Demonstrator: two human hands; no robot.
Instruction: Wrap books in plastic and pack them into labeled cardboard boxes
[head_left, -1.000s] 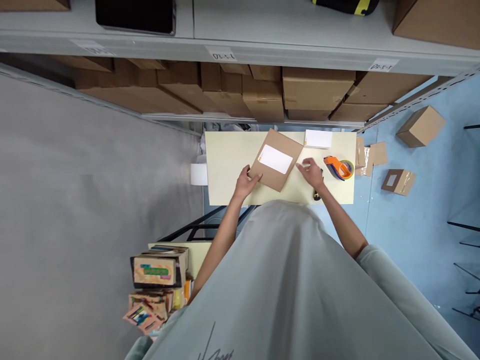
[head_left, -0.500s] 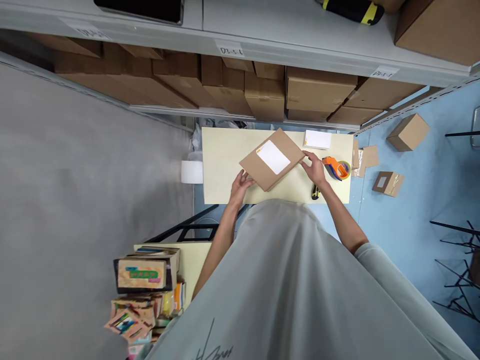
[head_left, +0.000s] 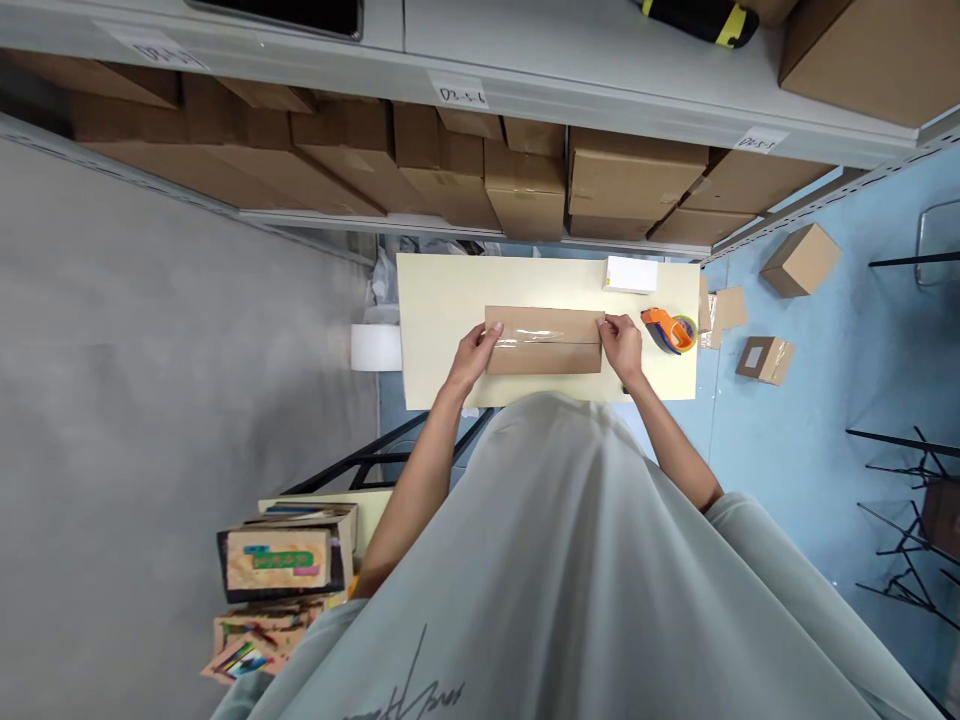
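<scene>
A flat brown cardboard box [head_left: 544,345] is between my two hands over the pale yellow table [head_left: 439,285]. Its upper face carries a strip of shiny clear tape along a lengthwise seam, and no white label shows on this side. My left hand [head_left: 475,355] grips the left end, thumb on top. At the right end, my right hand [head_left: 621,345] pinches the upper corner. Just right of that hand lies an orange tape dispenser [head_left: 666,330] with a roll of tape. Under my right wrist only a dark bit of the cutter shows.
A white box [head_left: 631,275] sits at the table's back edge. Beyond it stands a shelf [head_left: 525,90] packed with cardboard boxes. On the floor to the right are a larger carton [head_left: 801,260] and a smaller carton [head_left: 765,360]. Stacked books [head_left: 281,560] stand at lower left.
The cardboard box has been turned over and squared to the table; its labelled face is now hidden and its taped seam shows. Both hands have shifted to its short ends.
</scene>
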